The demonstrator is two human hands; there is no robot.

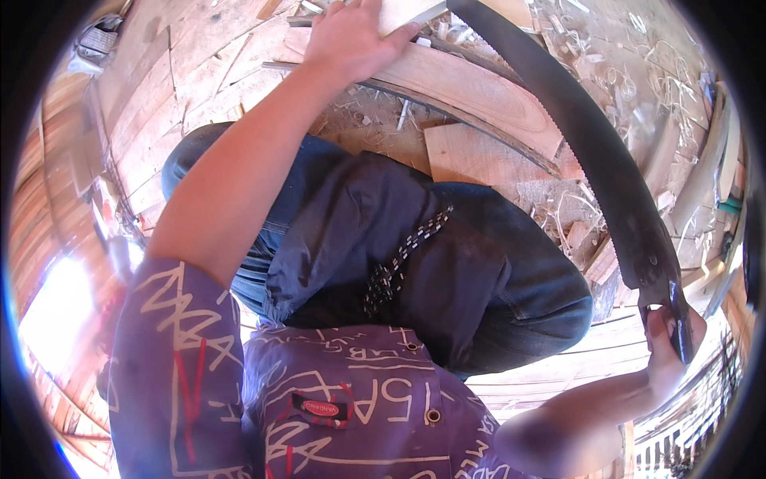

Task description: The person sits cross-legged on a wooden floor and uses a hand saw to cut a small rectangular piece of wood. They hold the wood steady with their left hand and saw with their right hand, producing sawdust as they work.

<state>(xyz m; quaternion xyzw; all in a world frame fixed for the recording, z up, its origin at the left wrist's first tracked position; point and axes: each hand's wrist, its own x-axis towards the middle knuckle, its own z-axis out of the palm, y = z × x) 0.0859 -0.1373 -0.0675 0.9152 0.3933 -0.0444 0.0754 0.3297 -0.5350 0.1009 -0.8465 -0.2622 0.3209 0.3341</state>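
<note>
In my right hand (674, 339), at the right, is the handle of a handsaw, with the fingers wrapped round it. The saw's long dark blade (594, 128) curves up toward the top edge, its teeth facing left. Its tip meets the end of a pale piece of wood (411, 11), partly cut off by the frame. My left hand (351, 40) presses and grips that wood, thumb stretched along its near side; some fingertips lie out of view. Just below the hand, a flat light board (479, 100) lies at a slant.
Another board (479, 153) lies between that one and my folded legs (511, 271). Wood shavings (638, 72) and offcuts litter the floor. Several long strips of wood (714, 160) lie along the right side. A crumpled bag-like bundle (97, 40) sits at the far left.
</note>
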